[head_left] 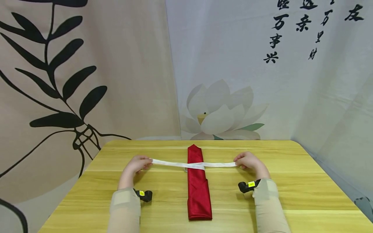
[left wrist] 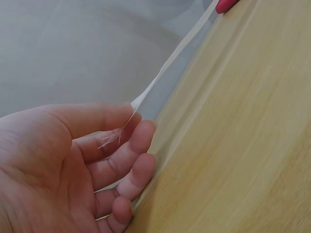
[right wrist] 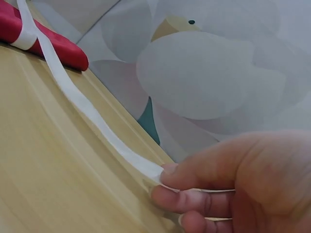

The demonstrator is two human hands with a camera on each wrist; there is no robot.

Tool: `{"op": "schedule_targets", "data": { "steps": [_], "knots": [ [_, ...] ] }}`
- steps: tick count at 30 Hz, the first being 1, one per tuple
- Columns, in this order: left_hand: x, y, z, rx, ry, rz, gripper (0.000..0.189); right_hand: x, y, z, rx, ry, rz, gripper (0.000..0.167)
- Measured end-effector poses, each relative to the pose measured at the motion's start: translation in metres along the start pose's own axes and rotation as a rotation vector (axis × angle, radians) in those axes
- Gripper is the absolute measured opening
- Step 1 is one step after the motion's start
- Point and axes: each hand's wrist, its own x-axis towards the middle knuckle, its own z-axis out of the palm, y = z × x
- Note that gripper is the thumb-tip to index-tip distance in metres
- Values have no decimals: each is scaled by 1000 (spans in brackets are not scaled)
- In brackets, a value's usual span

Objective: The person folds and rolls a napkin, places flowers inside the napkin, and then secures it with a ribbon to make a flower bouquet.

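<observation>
A long folded bundle of shiny red cloth [head_left: 198,191] lies lengthwise on the wooden table. Around its upper part runs a white ribbon [head_left: 169,163], its two ends crossing on top and stretching out to either side. My left hand [head_left: 138,164] pinches one end between thumb and index finger; frayed threads [left wrist: 111,139] poke out below the thumb in the left wrist view. At the other side my right hand [head_left: 250,161] pinches the opposite end between thumb and fingertips. In the right wrist view the ribbon [right wrist: 92,112] slopes from the red cloth [right wrist: 63,52] down to the fingers.
The table [head_left: 163,207] has light wood grain and a straight back edge. Behind it hangs a curtain [head_left: 140,64] printed with dark leaves, a pale lotus and black characters. Each wrist wears a small black camera, the left one [head_left: 145,195] and the right one [head_left: 247,186].
</observation>
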Motion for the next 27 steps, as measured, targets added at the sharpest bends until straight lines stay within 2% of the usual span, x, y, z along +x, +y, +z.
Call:
{"op": "schedule_targets", "data": {
  "steps": [13,27],
  "knots": [
    [-1,0,0,11,1,-1,25,-6,8,-8,11,124,60,20],
    [-1,-1,1,11,2,-3,26,-5,14,-11,-50,173,66,20]
  ]
}}
